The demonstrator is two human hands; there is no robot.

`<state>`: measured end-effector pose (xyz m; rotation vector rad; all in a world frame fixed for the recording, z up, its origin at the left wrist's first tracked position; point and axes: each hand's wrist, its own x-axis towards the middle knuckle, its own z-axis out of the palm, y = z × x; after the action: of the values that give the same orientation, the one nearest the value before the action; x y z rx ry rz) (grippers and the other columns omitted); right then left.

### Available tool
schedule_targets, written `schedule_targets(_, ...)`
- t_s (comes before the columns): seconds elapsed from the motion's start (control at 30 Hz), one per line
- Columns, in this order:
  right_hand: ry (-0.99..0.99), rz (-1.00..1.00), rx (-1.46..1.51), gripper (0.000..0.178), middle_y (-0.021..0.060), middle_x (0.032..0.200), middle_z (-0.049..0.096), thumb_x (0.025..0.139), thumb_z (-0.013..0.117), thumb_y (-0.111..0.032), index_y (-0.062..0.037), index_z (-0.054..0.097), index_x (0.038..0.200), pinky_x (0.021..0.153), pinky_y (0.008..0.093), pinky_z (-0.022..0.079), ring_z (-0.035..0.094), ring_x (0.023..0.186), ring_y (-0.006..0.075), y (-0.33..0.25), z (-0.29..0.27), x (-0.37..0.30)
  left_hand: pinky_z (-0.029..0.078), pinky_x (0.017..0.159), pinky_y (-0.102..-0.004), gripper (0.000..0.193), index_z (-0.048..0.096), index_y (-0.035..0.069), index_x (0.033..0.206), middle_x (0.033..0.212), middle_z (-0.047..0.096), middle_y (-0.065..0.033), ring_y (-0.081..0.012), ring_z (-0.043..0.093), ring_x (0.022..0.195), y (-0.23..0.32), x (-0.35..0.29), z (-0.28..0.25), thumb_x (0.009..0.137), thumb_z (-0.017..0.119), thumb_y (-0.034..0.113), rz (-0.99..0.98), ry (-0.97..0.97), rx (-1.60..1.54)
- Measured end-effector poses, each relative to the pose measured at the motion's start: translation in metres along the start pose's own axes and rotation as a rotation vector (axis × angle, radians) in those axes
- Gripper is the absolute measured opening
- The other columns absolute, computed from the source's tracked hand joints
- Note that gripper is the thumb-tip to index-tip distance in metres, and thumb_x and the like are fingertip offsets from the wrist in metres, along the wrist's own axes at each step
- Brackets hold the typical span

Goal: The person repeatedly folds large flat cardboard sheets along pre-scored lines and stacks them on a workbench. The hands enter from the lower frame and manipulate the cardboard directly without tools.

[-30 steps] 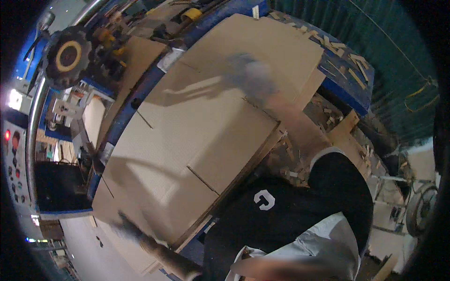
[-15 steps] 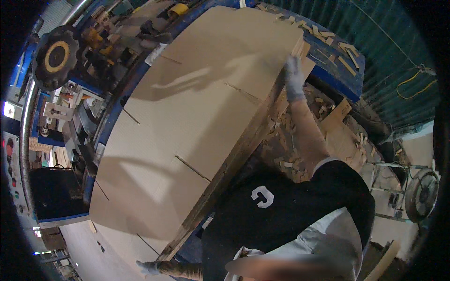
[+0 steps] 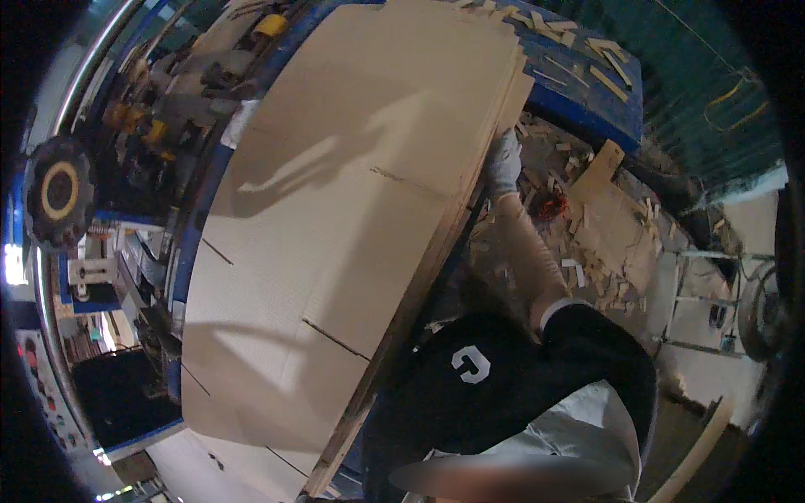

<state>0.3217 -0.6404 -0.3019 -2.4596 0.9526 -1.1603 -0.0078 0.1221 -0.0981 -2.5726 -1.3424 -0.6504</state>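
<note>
A stack of large tan cardboard sheets (image 3: 335,226) with short slots cut along the sides lies across a blue machine bed. My right hand (image 3: 504,165), in a pale glove, rests against the stack's right side edge near its far end. Its fingers are stretched out along the edge. At the bottom of the picture, by the near end of the stack, only a sliver of my left hand (image 3: 312,500) shows; its fingers are hidden. Shadows of an arm and hand fall across the top sheet.
A black handwheel (image 3: 59,194) and machine parts stand along the left, with a control panel (image 3: 52,390) below. Cardboard scraps (image 3: 616,222) litter the floor to the right, and strips lie on the blue table end (image 3: 579,101). A fan (image 3: 763,310) stands far right.
My right hand has slid along the stack's side edge toward me, away from the far corner. My left hand has dropped almost out of the picture. The view has turned a little.
</note>
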Motion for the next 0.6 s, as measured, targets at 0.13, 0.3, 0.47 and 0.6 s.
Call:
schedule_targets(0.13, 0.092, 0.338, 0.605, 0.041, 0.0177, 0.106, 0.066, 0.098, 0.047, -0.032, 0.0027, 0.060, 0.115, 0.087, 0.0371, 0.049, 0.063, 0.098, 0.0309, -0.003, -0.021, 0.014, 0.049, 0.089, -0.0435, 0.060, 0.057, -0.001, 0.118, 0.115, 0.062, -0.0205, -0.0312, 0.060, 0.104, 0.016, 0.008, 0.003, 0.087, 0.052, 0.050, 0.119, -0.032, -0.012)
schedule_targets(0.3, 0.094, 0.674, 1.119, 0.035, 0.0161, 0.099, 0.067, 0.097, 0.050, -0.032, -0.0017, 0.067, 0.102, 0.093, 0.0399, 0.045, 0.061, 0.094, 0.0318, -0.034, -0.035, 0.041, 0.049, 0.089, -0.0425, 0.057, 0.057, -0.002, 0.117, 0.115, 0.063, -0.0201, -0.0303, 0.060, 0.104, 0.034, 0.017, 0.001, 0.088, 0.054, 0.046, 0.128, -0.054, 0.025)
schedule_targets(0.47, 0.202, 0.378, 0.186, 0.037, 0.0248, 0.139, 0.045, 0.097, 0.049, -0.034, -0.0019, 0.067, 0.097, 0.106, 0.0425, 0.034, 0.047, 0.121, 0.0397, -0.018, -0.020, 0.039, 0.049, 0.089, -0.0414, 0.053, 0.057, -0.002, 0.117, 0.114, 0.063, -0.0197, -0.0294, 0.060, 0.104, 0.040, 0.022, -0.003, 0.088, 0.055, 0.042, 0.107, -0.060, 0.075)
schedule_targets(0.6, 0.294, 0.387, 0.293, 0.047, 0.0243, 0.150, 0.028, 0.098, 0.045, -0.038, 0.0021, 0.052, 0.123, 0.108, 0.0432, 0.032, 0.034, 0.132, 0.0425, -0.010, -0.005, 0.034, 0.050, 0.089, -0.0406, 0.050, 0.057, -0.003, 0.116, 0.114, 0.064, -0.0194, -0.0287, 0.060, 0.105, 0.021, 0.029, -0.002, 0.089, 0.057, 0.039, 0.030, -0.053, 0.087)
